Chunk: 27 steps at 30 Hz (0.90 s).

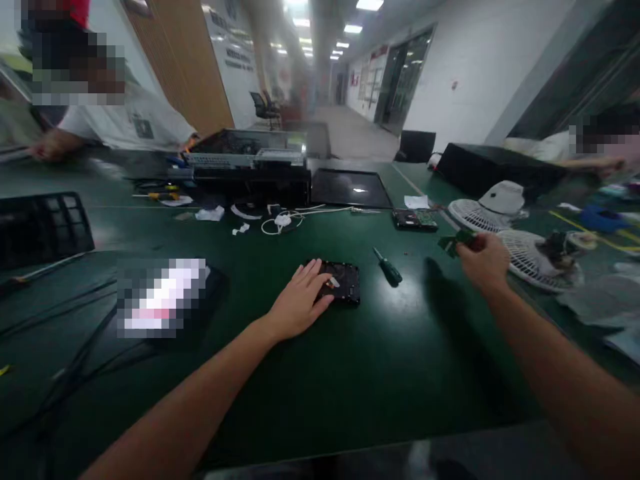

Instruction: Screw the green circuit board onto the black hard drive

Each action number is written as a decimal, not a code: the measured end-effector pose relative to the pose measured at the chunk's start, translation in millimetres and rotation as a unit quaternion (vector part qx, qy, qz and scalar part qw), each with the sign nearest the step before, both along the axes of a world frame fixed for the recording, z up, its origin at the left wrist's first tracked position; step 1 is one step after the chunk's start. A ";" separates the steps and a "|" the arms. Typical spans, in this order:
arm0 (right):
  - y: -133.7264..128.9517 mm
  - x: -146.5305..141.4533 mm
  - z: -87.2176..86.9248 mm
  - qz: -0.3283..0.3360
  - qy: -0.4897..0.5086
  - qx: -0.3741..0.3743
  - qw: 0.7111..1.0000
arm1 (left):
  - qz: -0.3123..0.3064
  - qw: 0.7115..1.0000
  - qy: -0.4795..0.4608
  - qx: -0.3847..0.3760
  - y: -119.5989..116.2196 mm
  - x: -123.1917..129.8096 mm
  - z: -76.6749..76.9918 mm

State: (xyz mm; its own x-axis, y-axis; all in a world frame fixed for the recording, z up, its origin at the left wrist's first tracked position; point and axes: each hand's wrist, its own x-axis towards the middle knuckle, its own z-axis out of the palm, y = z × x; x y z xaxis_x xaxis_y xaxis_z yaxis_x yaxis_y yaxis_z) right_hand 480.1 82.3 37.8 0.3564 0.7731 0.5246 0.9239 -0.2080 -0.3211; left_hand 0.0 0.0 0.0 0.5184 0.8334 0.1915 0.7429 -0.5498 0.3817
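My left hand [297, 300] rests on the left part of a black rectangular device [347, 283], its fingers spread over the case. A small silver and orange piece shows on the device beside my fingertips. Held up at the right, my right hand [483, 260] pinches a small green circuit board [456, 243] above the table. Between the hands lies a screwdriver with a dark green handle [390, 272]. Behind them sits a hard drive [414, 220] with a green board on it.
White fan grilles [537, 257] stand at the right. An opened metal chassis [245, 160] and a flat black panel [350, 188] lie at the back. A blurred bright screen [165, 297] and cables are at the left. People sit at the far left and far right.
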 end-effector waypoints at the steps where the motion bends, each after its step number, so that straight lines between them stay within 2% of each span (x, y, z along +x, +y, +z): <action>1: -4.0 -4.4 -3.3 0.041 -0.021 -0.006 0.999 | 0.002 1.000 -0.003 0.000 -1.5 -1.0 0.7; 4: -11.9 -13.3 -14.8 0.114 -0.050 -0.045 0.991 | 0.005 1.000 -0.007 -0.001 -4.5 -4.0 1.9; 9: -15.5 -17.2 -25.2 0.101 -0.052 -0.031 0.993 | 0.006 1.000 0.001 -0.014 -5.3 -9.2 2.1; 13: -24.8 -24.8 -10.4 0.087 0.013 0.021 0.996 | 0.004 1.000 -0.002 -0.019 -4.5 -10.4 2.3; 17: -50.7 -34.6 10.5 -0.010 0.159 0.050 0.986 | -0.002 1.000 -0.006 -0.016 -4.0 -10.4 2.4; 18: -60.4 -36.9 13.0 -0.023 0.238 0.058 0.969 | -0.003 1.000 -0.005 -0.016 -3.9 -10.2 2.2; 19: -71.2 -39.6 13.9 0.003 0.348 0.045 0.936 | -0.003 1.000 -0.003 -0.016 -3.8 -9.9 2.1; 21: -94.9 -48.0 12.0 0.103 0.528 -0.061 0.841 | 0.000 1.000 0.002 -0.014 -3.7 -9.1 1.9; 23: -117.7 -62.5 8.6 0.133 0.583 -0.168 0.783 | 0.004 1.000 0.011 -0.013 -3.8 -8.2 2.2; 24: -127.1 -71.9 7.6 0.161 0.581 -0.215 0.768 | 0.005 1.000 0.015 -0.014 -3.8 -7.8 2.5; 25: -134.2 -82.0 7.5 0.178 0.556 -0.238 0.776 | 0.005 1.000 0.020 -0.015 -3.9 -7.5 2.8; 27: -139.6 -100.6 9.7 0.193 0.453 -0.255 0.832 | 0.003 0.999 0.025 -0.020 -4.2 -7.2 3.4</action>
State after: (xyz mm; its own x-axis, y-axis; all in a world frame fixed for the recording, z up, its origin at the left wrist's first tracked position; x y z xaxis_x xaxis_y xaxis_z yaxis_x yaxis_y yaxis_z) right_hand 379.5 -57.3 47.4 0.1001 0.9616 -0.2554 0.3792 -0.2742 -0.8838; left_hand -7.2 -4.2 3.4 0.5207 0.8434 0.1324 0.7654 -0.5298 0.3653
